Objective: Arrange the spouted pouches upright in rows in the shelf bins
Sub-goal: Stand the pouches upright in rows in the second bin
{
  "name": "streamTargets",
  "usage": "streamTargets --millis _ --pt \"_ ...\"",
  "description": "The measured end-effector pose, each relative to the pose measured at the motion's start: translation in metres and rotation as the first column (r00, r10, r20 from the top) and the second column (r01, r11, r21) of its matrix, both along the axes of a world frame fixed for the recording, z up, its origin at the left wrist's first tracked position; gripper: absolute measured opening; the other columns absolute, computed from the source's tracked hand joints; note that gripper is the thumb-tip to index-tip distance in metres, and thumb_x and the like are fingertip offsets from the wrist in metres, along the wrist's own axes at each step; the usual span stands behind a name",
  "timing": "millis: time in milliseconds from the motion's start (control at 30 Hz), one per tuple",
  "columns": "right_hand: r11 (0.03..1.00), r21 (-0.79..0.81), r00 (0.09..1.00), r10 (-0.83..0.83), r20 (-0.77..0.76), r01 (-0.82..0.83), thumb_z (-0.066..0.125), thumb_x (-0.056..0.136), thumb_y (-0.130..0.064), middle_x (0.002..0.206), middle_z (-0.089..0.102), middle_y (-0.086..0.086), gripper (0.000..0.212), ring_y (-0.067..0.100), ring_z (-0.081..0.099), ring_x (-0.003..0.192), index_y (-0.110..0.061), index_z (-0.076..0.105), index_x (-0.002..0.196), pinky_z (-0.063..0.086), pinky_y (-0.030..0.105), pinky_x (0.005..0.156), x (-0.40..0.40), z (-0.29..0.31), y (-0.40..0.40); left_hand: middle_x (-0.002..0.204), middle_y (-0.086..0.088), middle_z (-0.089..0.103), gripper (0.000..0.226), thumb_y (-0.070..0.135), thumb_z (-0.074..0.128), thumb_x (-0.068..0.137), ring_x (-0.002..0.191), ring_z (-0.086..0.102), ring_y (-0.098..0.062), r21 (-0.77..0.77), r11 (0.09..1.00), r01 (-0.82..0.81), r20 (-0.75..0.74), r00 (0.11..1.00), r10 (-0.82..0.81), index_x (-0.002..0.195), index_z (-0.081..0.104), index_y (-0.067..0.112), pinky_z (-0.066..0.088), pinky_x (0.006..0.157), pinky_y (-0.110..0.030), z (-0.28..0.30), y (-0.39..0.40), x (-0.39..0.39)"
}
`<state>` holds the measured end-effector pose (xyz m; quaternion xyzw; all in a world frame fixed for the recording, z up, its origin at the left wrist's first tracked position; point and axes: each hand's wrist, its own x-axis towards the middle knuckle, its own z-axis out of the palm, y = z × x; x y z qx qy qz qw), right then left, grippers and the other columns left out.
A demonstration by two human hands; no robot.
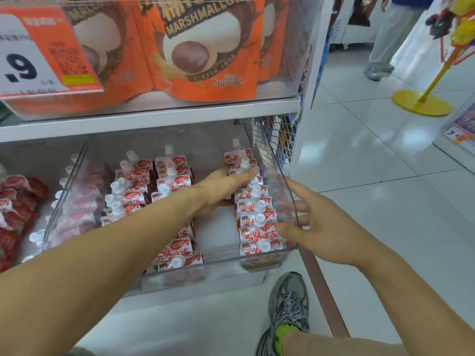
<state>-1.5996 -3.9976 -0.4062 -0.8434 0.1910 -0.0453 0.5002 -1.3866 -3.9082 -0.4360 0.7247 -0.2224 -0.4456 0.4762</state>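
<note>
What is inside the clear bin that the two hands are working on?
The clear bin holds spouted pouches standing in rows, with a bare strip down the middle. The left hand and forearm cover part of the rows; the right hand is outside the wall.

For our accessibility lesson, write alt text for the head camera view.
A person's left hand reaches among upright pouches in a clear bin, while the right hand touches its side wall. Orange bags sit on the shelf above.
</note>
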Motion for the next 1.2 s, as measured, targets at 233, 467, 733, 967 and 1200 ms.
streamTargets --millis 233,467,733,967,1200 --pt "0.997 0.022 0.997 0.069 0.022 -0.07 0.061 0.094 -0.003 0.115 0.07 -0.023 0.082 -0.001 0.066 0.108 -0.053 0.027 0.149 0.055 0.019 0.08 -0.001 -0.001 -0.004 0.129 0.01 0.06 0.077 0.063 0.072 0.071 0.118 0.054 -0.012 0.078 0.996 0.042 0.176 0.983 -0.056 0.133 0.052 0.022 0.044 0.1 -0.037 0.003 -0.007 0.017" --pt "0.997 0.033 0.998 0.07 0.01 -0.07 0.059 0.093 -0.001 0.12 0.069 -0.021 0.086 0.002 0.067 0.109 -0.05 0.022 0.152 0.058 0.031 0.089 0.002 0.0 -0.001 0.123 0.004 0.065 0.079 0.063 0.073 0.059 0.113 0.061 -0.019 -0.008 1.0 0.01 0.192 0.981 -0.008 0.125 0.052 0.026 0.043 0.106 -0.042 -0.006 -0.03 0.015" --pt "0.996 0.062 0.998 0.056 0.034 -0.058 0.062 0.092 -0.005 0.12 0.069 -0.019 0.087 0.003 0.066 0.111 -0.05 0.019 0.153 0.056 0.038 0.096 -0.001 0.0 0.0 0.132 0.006 0.055 0.055 0.054 0.061 0.087 0.122 0.051 -0.02 0.106 0.993 0.061 0.202 0.976 -0.081 0.132 0.049 0.026 0.043 0.096 -0.042 0.015 -0.025 0.003" --pt "0.993 0.093 0.996 0.075 0.05 -0.079 0.062 0.093 -0.003 0.116 0.072 -0.011 0.086 0.012 0.07 0.106 -0.046 0.021 0.154 0.059 0.041 0.091 0.002 -0.002 -0.003 0.139 -0.002 0.055 0.084 0.049 0.072 0.079 0.127 0.051 -0.02 0.017 0.997 0.079 -0.049 0.996 -0.078 0.147 0.034 0.016 0.051 0.091 -0.056 0.013 -0.005 -0.011" --pt "0.993 0.105 0.998 0.053 0.044 -0.058 0.065 0.092 -0.007 0.12 0.071 -0.013 0.087 0.009 0.067 0.112 -0.05 0.021 0.153 0.056 0.044 0.095 -0.002 -0.001 0.0 0.117 0.003 0.06 0.038 0.033 0.056 0.097 0.107 0.055 -0.017 0.085 0.996 0.037 -0.05 0.998 -0.033 0.13 0.052 0.013 0.048 0.094 -0.045 0.019 0.015 -0.04"
